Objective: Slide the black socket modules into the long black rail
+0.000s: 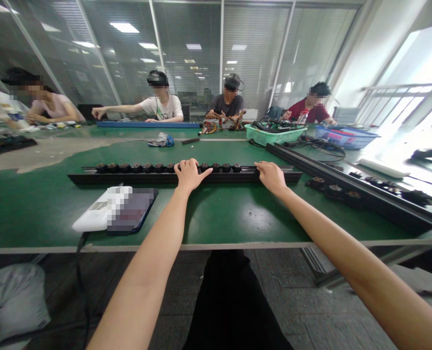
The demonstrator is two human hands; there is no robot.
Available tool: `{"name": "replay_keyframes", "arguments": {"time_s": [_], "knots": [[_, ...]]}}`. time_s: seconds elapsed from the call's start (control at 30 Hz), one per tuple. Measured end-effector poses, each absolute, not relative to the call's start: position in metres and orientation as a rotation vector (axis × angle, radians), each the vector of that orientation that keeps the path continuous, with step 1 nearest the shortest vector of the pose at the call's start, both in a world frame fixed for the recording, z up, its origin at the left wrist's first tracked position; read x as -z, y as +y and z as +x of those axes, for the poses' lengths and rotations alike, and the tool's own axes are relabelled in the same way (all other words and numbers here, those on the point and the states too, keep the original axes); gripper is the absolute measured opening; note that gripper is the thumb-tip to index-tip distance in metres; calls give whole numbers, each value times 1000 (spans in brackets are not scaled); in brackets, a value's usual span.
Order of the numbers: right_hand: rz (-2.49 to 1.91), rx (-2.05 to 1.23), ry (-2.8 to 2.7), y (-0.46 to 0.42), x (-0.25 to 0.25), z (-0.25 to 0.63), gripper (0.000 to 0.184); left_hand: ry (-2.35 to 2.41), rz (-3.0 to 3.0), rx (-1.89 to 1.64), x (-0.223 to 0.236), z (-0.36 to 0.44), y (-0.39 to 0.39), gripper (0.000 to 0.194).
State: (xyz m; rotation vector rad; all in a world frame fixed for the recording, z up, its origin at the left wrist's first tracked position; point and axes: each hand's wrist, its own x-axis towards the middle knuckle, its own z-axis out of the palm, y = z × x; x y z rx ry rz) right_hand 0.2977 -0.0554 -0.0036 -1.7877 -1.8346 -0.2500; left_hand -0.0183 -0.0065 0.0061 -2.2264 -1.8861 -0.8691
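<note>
A long black rail (150,179) lies across the table in front of me, with a row of small round black parts (148,168) standing along its channel. My left hand (189,175) rests on the rail near its middle, thumb stretched out to the right and fingers over the row. At the right part of the rail is my right hand (271,177), thumb and index finger pressed together at its upper edge. Whatever may be between those fingertips is too small or hidden to make out. Several round parts stand between the two hands.
A white power bank (101,214) and a phone (137,214) lie at the near left. On the right, another long black rail (333,182) runs diagonally. Farther back stand a green basket (274,136) and a blue bin (347,138). Several people sit across the table.
</note>
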Motion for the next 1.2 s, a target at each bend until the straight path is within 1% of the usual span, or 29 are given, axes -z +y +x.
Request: {"name": "replay_keyframes", "arguments": {"time_s": [0.8,0.9,1.1,1.2], "knots": [[-1813,295,-1799,-56,10,295,52,-1910,-2247,832,-11,-16,-12,51],[-1778,287,-1787,-56,12,297,52,-1907,-2245,837,-11,-16,-12,51],[-1700,184,-1703,-54,13,300,44,-1905,-2247,841,-10,-17,-12,50],[-1681,198,-1721,-54,14,301,44,-1910,-2243,846,-10,-17,-12,49]]}}
